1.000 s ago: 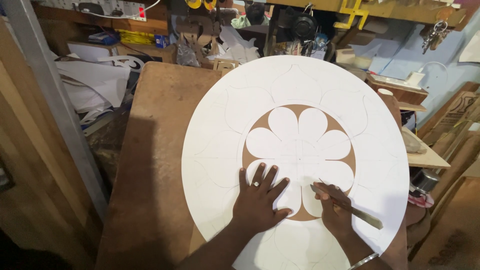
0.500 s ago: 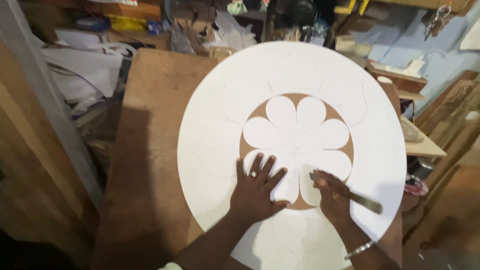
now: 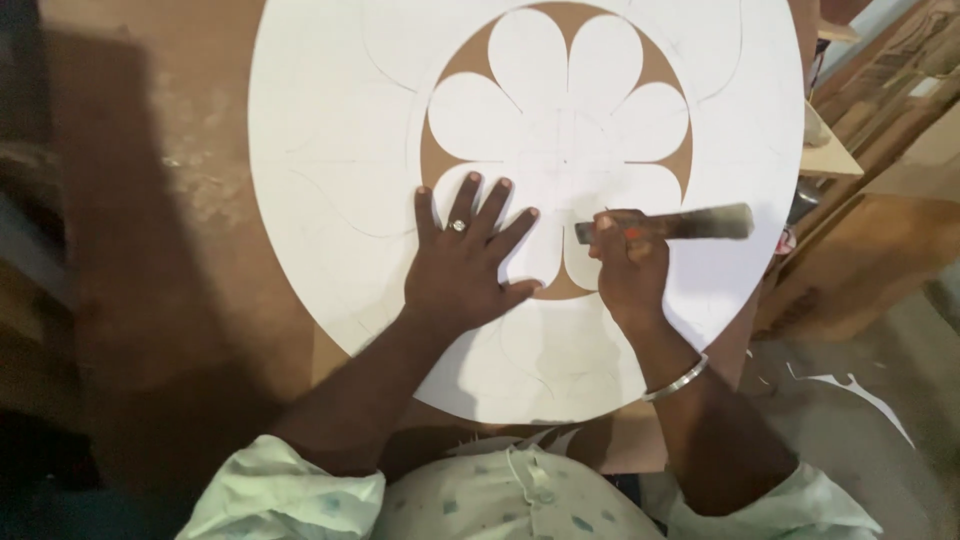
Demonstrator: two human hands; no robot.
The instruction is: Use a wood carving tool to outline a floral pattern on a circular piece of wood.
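Observation:
A large white round board (image 3: 330, 150) lies on a brown wooden table (image 3: 170, 260). Its centre holds a white flower shape (image 3: 560, 110) with rounded petals on a brown circle. My left hand (image 3: 465, 260) lies flat with spread fingers on the board at the flower's lower left petal; a ring is on one finger. My right hand (image 3: 630, 265) grips a flat dark-handled cutting tool (image 3: 670, 225), held level with its tip at the lower petals. A metal bangle (image 3: 675, 380) sits on my right wrist.
Faint pencil curves run across the outer white ring. Wooden boards and offcuts (image 3: 880, 130) stand at the right beside the table. A white scrap (image 3: 860, 395) lies on the grey floor at lower right. My pale patterned shirt (image 3: 520, 495) fills the bottom edge.
The view has moved closer and lower, so the cluttered shelves at the back are out of sight. Both hands stay on the lower petals; the tool now lies more level.

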